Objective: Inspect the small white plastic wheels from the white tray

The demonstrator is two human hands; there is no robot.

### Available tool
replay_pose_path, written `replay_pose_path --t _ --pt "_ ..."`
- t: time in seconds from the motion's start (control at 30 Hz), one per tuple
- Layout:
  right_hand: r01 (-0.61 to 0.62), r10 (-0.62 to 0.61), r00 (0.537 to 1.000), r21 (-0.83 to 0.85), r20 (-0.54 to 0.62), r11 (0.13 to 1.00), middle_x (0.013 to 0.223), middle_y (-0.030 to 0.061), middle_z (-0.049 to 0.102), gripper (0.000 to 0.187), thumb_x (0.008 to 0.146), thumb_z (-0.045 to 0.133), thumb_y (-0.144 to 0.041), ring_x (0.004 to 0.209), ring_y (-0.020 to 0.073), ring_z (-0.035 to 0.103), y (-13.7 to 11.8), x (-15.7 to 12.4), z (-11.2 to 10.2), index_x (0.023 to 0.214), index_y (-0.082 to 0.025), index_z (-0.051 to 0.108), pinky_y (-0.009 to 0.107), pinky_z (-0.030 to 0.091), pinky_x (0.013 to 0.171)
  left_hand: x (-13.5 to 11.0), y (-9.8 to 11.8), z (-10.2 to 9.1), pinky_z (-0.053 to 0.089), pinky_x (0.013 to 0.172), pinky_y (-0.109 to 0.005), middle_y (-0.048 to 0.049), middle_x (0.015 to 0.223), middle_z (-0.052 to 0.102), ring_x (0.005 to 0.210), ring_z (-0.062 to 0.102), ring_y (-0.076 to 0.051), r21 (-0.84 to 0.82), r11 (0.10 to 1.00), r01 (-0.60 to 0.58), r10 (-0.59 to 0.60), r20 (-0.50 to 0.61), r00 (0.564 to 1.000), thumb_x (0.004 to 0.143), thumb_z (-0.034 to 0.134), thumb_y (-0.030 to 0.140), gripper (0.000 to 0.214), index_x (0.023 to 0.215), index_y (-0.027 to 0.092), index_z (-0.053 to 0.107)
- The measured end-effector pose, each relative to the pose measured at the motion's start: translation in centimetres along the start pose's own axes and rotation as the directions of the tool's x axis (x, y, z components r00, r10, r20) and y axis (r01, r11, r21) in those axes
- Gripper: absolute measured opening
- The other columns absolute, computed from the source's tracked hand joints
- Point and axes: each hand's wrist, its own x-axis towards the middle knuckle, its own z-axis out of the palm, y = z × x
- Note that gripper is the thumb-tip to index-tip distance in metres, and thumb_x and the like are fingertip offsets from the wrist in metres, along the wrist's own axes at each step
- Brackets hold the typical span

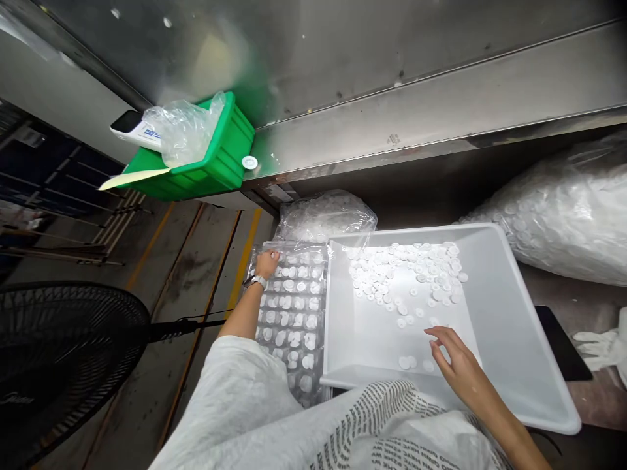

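Observation:
My left hand, with a watch on its wrist, is closed at the far left corner of a clear compartment tray. What its fingers hold, if anything, is too small to make out. Small white round discs lie in the tray's rows of pockets. Above the near part of a large pale plastic bin hovers my right hand, thumb and fingers apart, nothing visible between them. Many loose white discs are spread across the bin floor, mostly toward its far side.
A green crate holding clear plastic film stands on the metal ledge, beside a single white disc. Bulging clear bags lie beyond the bin. A black fan stands at left, a white glove at right.

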Motion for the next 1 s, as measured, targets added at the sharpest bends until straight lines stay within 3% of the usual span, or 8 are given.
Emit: replay_pose_path --t 0.17,0.33,0.73,0.87,1.0 --pt "-0.047 0.048 0.998 -0.018 0.035 0.999 0.125 0.0090 0.053 0.030 0.100 0.048 -0.037 0.104 0.0207 0.057 0.8 -0.2 0.0 0.125 -0.020 0.053 0.041 0.051 0.089 2.1 -2.2 0.1 0.053 0.087 -0.043 -0.0083 0.120 0.061 0.104 0.061 -0.022 0.115 0.988 -0.106 0.106 0.005 0.994 0.089 0.057 0.039 0.036 0.118 0.016 0.058" --pt "-0.052 0.058 0.994 -0.061 0.096 0.997 0.124 0.0088 0.054 0.029 0.099 0.050 -0.036 0.100 0.0195 0.059 1.3 0.2 0.3 0.123 -0.020 0.055 0.041 0.052 0.088 3.5 -4.0 0.9 0.053 0.087 -0.043 -0.0085 0.120 0.061 0.103 0.061 -0.021 0.130 0.972 -0.195 0.195 0.012 0.981 0.090 0.057 0.038 0.037 0.119 0.016 0.058" --pt "-0.005 0.044 0.988 -0.252 0.150 0.968 0.121 0.0085 0.056 0.029 0.099 0.053 -0.032 0.096 0.0179 0.061 2.1 0.8 0.4 0.124 -0.019 0.054 0.038 0.055 0.084 4.5 -6.0 1.7 0.053 0.087 -0.044 -0.0093 0.121 0.060 0.104 0.061 -0.021 0.171 0.922 -0.347 0.349 0.018 0.937 0.090 0.057 0.038 0.038 0.121 0.017 0.056" --pt "0.021 0.037 0.989 -0.387 0.141 0.922 0.119 0.0082 0.058 0.029 0.097 0.056 -0.031 0.097 0.0186 0.061 3.0 2.3 0.7 0.123 -0.017 0.055 0.038 0.056 0.083 4.2 -6.2 1.9 0.053 0.087 -0.044 -0.0092 0.121 0.060 0.104 0.061 -0.021 0.221 0.901 -0.373 0.379 0.018 0.925 0.090 0.057 0.038 0.037 0.121 0.017 0.056" --pt "0.040 -0.002 0.997 -0.539 0.071 0.842 0.125 0.0097 0.054 0.034 0.095 0.059 -0.032 0.108 0.0232 0.058 2.6 5.7 1.9 0.125 -0.017 0.053 0.043 0.053 0.089 3.8 -6.5 2.2 0.053 0.088 -0.044 -0.0093 0.122 0.060 0.105 0.060 -0.021 0.250 0.889 -0.384 0.395 0.005 0.919 0.090 0.057 0.037 0.037 0.120 0.017 0.057"
